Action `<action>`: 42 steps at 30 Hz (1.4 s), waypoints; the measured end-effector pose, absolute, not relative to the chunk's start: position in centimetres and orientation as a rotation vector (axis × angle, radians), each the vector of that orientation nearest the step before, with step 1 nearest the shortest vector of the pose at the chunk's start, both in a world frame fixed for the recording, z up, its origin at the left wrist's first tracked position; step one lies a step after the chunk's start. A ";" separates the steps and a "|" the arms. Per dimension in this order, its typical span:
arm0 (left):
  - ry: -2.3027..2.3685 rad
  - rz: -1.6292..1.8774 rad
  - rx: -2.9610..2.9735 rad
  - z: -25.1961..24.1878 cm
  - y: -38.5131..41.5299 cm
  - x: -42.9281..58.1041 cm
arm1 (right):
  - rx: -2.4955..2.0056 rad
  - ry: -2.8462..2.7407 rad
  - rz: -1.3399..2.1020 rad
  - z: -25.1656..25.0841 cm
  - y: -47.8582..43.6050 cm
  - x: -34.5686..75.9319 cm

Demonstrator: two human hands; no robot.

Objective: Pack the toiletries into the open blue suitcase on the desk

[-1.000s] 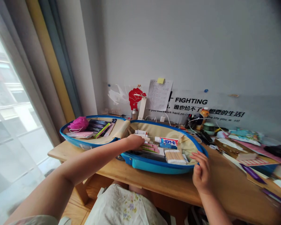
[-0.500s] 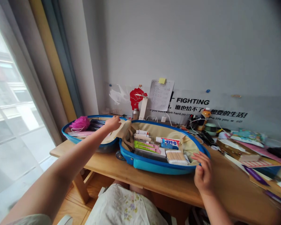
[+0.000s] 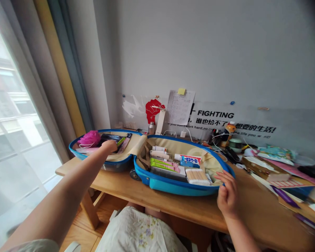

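A small blue suitcase lies wide open on a wooden desk. Its left half holds a pink bath pouf, dark pens and a pink flat packet. My left hand reaches into this half, fingers curled down among the pens; what it grips is hidden. The right half holds tubes, green and pink boxes, a toothpaste box and a pack of cotton swabs. My right hand rests against the right rim, fingers loosely spread, holding nothing.
The desk's right side is crowded with papers, boxes, cables, a bottle and a green jar. Notes and a FIGHTING sticker hang on the wall. Curtains and a window are at left. My lap in floral cloth is below.
My left hand left the right half's tubes, swung to the left half's hinge side, then drew back and down onto the pens. My right hand stayed on the rim.
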State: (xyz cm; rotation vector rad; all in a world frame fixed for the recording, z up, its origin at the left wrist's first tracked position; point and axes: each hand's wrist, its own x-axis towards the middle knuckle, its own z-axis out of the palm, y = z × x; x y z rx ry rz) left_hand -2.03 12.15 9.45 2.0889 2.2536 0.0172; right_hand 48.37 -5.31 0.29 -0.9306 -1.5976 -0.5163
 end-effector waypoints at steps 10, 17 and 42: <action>2.147 0.252 2.296 14.1 10.0 4.8 | -0.948 -1.620 -0.538 0.3 -5.4 48.4; 1.517 0.179 2.663 14.0 5.3 12.8 | -0.952 -1.613 -0.523 0.4 -5.5 48.2; 1.087 -0.222 2.886 11.4 2.7 17.8 | -0.956 -1.630 -0.553 0.6 -5.6 48.1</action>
